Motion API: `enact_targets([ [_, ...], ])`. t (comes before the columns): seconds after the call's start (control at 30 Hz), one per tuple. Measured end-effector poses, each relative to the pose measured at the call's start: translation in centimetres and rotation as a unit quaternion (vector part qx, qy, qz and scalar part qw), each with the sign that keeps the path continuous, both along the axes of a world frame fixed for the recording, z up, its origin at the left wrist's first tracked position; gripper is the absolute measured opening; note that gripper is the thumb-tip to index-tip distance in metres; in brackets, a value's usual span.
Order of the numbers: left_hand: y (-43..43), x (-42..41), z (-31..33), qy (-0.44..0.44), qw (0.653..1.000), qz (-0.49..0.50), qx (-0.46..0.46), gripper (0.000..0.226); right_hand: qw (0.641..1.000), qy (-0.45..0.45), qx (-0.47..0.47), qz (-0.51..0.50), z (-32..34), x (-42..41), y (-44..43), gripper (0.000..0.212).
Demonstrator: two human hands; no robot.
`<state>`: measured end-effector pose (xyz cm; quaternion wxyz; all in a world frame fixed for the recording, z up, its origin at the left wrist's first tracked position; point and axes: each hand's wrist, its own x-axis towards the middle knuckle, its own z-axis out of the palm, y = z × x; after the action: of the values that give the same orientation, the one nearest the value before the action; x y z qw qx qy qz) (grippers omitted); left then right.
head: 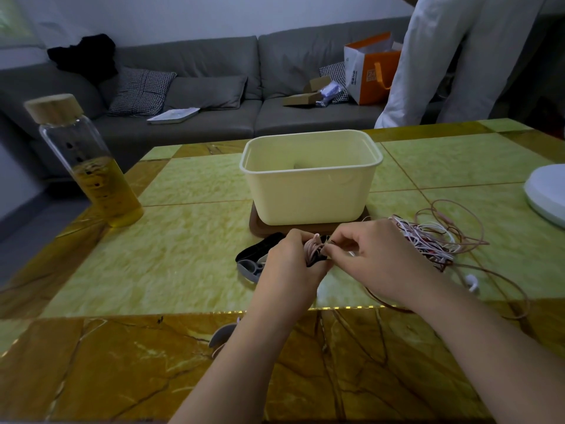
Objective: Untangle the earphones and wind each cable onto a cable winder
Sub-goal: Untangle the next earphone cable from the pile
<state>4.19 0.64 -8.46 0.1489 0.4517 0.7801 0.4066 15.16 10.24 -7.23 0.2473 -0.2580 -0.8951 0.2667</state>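
Note:
My left hand (290, 258) grips a dark cable winder wrapped with pink cable (315, 250) just in front of the cream tub. My right hand (376, 255) pinches the pink cable at the winder's right side. A tangle of white, pink and dark red earphone cables (428, 240) lies on the table right of my right hand, with pink loops trailing toward the table edge. A white earbud (472, 283) lies near that pile. Loose winders, one black (260, 247) and one grey (249, 267), lie left of my left hand. Another pale winder (221, 335) peeks out under my left forearm.
A cream plastic tub (312, 175) stands on a brown wooden lid at mid-table. A glass bottle with yellow liquid and wooden cap (88, 166) stands at the left. A white round object (547, 191) sits at the right edge. Behind are a grey sofa and a person in white.

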Motion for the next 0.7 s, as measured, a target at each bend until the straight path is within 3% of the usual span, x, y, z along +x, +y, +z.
enact_targets([
  [0.17, -0.1, 0.0, -0.1, 0.018, 1.0, 0.015, 0.0, 0.03, 0.997, -0.011, 0.075, 0.018, -0.2, -0.4, -0.2, 0.017],
  [0.37, 0.1, -0.1, -0.3, 0.044, 0.999, 0.018, -0.013, 0.027, 0.992, -0.022, 0.121, 0.024, -1.0, -1.1, -0.1, 0.039],
  [0.57, 0.1, -0.5, -0.6, 0.044, 0.998, 0.012, -0.033, 0.023, 0.978, -0.036, 0.202, 0.047, -1.4, -1.4, -0.2, 0.022],
  [0.7, 0.2, -0.4, -0.7, 0.048, 0.998, -0.002, -0.051, 0.012, 0.972, -0.117, 0.193, 0.061, -1.6, -1.4, -0.1, 0.017],
])
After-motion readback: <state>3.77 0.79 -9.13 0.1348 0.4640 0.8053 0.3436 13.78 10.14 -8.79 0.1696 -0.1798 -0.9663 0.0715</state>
